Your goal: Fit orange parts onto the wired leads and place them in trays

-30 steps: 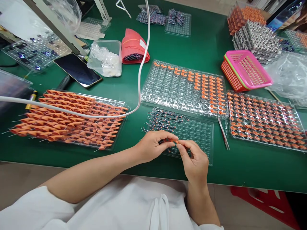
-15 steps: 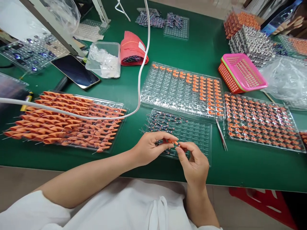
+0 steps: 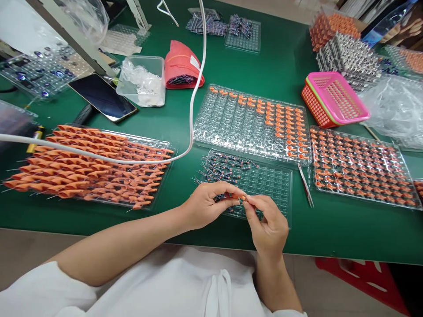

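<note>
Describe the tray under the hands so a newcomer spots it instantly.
Over the green table, find the left hand and right hand, close together. Partly hidden by them lies a clear tray. Unlike the neighbouring trays of orange pieces, it holds dark wired parts bunched toward its left end.

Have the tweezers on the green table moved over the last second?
No. Judged against the partly filled tray, the tweezers lie in the same spot by its near right corner.
</note>
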`<state>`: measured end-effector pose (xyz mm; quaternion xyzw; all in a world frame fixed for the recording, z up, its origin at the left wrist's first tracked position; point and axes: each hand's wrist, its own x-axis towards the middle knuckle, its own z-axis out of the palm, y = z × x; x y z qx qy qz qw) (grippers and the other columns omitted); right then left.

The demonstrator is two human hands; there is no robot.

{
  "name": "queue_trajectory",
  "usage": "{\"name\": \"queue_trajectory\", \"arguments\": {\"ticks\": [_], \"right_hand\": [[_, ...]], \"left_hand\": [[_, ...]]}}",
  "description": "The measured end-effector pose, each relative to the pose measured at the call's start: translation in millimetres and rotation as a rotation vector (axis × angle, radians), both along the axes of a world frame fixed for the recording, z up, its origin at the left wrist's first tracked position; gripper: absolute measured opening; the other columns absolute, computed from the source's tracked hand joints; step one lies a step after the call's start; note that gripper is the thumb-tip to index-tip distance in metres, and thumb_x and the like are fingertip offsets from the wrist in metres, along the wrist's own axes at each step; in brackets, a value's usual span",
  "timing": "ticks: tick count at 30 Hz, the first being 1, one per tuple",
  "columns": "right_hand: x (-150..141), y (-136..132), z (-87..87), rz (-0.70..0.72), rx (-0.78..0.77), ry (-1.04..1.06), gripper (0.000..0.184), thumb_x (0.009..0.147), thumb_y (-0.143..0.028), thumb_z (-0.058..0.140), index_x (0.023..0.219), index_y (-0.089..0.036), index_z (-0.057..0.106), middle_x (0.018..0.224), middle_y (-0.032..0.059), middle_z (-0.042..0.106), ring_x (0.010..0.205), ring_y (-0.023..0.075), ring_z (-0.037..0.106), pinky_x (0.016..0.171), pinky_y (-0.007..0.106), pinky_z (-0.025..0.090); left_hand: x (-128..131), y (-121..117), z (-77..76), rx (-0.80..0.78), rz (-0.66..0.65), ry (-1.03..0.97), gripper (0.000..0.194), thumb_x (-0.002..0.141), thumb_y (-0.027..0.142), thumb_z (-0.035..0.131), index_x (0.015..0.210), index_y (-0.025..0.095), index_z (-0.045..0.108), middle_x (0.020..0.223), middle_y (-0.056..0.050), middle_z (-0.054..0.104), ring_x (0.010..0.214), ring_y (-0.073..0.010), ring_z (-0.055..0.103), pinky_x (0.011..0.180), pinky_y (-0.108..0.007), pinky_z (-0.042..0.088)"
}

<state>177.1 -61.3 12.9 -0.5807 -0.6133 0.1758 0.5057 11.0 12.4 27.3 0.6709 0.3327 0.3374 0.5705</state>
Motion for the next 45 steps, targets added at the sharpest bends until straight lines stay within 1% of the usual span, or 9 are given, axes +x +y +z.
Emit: {"name": "queue_trajectory", "arguments": {"ticks": [6, 13, 17, 21, 24, 29, 34, 39, 45], "right_hand": [[-0.3, 1.8, 0.2, 0.025, 0.016, 0.022, 0.029, 0.083, -0.003, 0.067, 0.103, -0.024, 0.068, 0.091, 0.0021, 0.07, 0.081, 0.016, 0.066, 0.068, 0.03, 0.054], [1.1, 2.5, -0.1, 0.038, 0.008, -0.012, 0.03, 0.083, -0.003, 0.066, 0.105, -0.024, 0.068, 0.092, 0.0023, 0.07, 0.083, 0.0162, 0.066, 0.071, 0.031, 0.054], [0.0, 2.1, 3.5, 0.045, -0.063, 0.01, 0.022, 0.085, -0.008, 0.065, 0.101, -0.022, 0.068, 0.088, 0.0018, 0.069, 0.079, 0.0147, 0.064, 0.07, 0.028, 0.052], [-0.4, 1.0, 7.1, -0.026, -0.18, 0.082, 0.006, 0.089, -0.017, 0.063, 0.086, -0.021, 0.067, 0.079, -0.0001, 0.065, 0.07, 0.0128, 0.06, 0.063, 0.025, 0.048], [0.3, 0.3, 7.7, -0.101, -0.24, 0.11, 0.011, 0.09, -0.024, 0.062, 0.08, -0.021, 0.066, 0.075, -0.0004, 0.064, 0.067, 0.0128, 0.058, 0.061, 0.025, 0.046], [0.7, 0.0, 6.6, -0.133, -0.257, 0.104, 0.014, 0.09, -0.028, 0.061, 0.081, -0.02, 0.067, 0.075, 0.0001, 0.064, 0.068, 0.0137, 0.058, 0.061, 0.025, 0.045], [0.4, 0.2, 7.1, -0.128, -0.273, 0.111, 0.014, 0.09, -0.029, 0.061, 0.08, -0.021, 0.067, 0.073, -0.0011, 0.063, 0.066, 0.0128, 0.056, 0.06, 0.024, 0.044], [0.0, 0.4, 7.7, -0.121, -0.275, 0.133, 0.013, 0.09, -0.027, 0.062, 0.08, -0.021, 0.067, 0.073, -0.0021, 0.062, 0.065, 0.0116, 0.054, 0.061, 0.024, 0.043], [-0.3, 0.3, 7.0, -0.118, -0.279, 0.13, 0.014, 0.09, -0.028, 0.061, 0.079, -0.02, 0.066, 0.074, -0.0006, 0.063, 0.068, 0.0131, 0.057, 0.061, 0.025, 0.044]], "left_hand": [[0.0, 0.5, -6.3, 0.076, -0.012, -0.015, 0.02, 0.087, 0.009, 0.064, 0.103, 0.019, 0.072, 0.098, -0.002, 0.075, 0.088, -0.0126, 0.07, 0.078, -0.02, 0.054], [-0.8, 0.5, -5.5, 0.117, 0.001, 0.024, 0.019, 0.088, 0.011, 0.064, 0.103, 0.019, 0.072, 0.098, -0.002, 0.075, 0.086, -0.0125, 0.07, 0.076, -0.019, 0.054], [-0.5, -0.1, -3.9, 0.13, 0.01, 0.06, 0.018, 0.088, 0.014, 0.065, 0.103, 0.018, 0.072, 0.096, -0.003, 0.075, 0.086, -0.0134, 0.07, 0.076, -0.02, 0.055], [-1.2, -0.8, -2.3, 0.105, 0.009, 0.092, 0.027, 0.085, 0.017, 0.069, 0.112, 0.019, 0.069, 0.098, -0.003, 0.075, 0.087, -0.0149, 0.07, 0.081, -0.024, 0.056], [-2.4, -0.4, -0.9, 0.111, 0.021, 0.113, 0.034, 0.083, 0.019, 0.071, 0.116, 0.02, 0.066, 0.101, -0.003, 0.075, 0.088, -0.0162, 0.07, 0.085, -0.028, 0.056], [-3.8, 1.5, 3.6, 0.212, 0.04, 0.135, 0.023, 0.083, 0.02, 0.073, 0.105, 0.019, 0.069, 0.096, -0.003, 0.075, 0.086, -0.0163, 0.07, 0.081, -0.026, 0.055], [-3.8, 3.1, 6.1, 0.306, 0.054, 0.113, 0.01, 0.087, 0.017, 0.068, 0.097, 0.018, 0.07, 0.092, -0.002, 0.075, 0.085, -0.0147, 0.069, 0.078, -0.023, 0.052], [-5.5, 4.2, 3.9, 0.37, 0.041, 0.153, 0.011, 0.092, 0.017, 0.059, 0.096, 0.017, 0.069, 0.085, -0.004, 0.074, 0.08, -0.0162, 0.067, 0.075, -0.026, 0.051], [-6.6, 4.0, 3.8, 0.401, 0.023, 0.197, 0.011, 0.091, 0.017, 0.054, 0.088, 0.016, 0.064, 0.079, -0.004, 0.068, 0.075, -0.0157, 0.062, 0.071, -0.026, 0.048]]}}
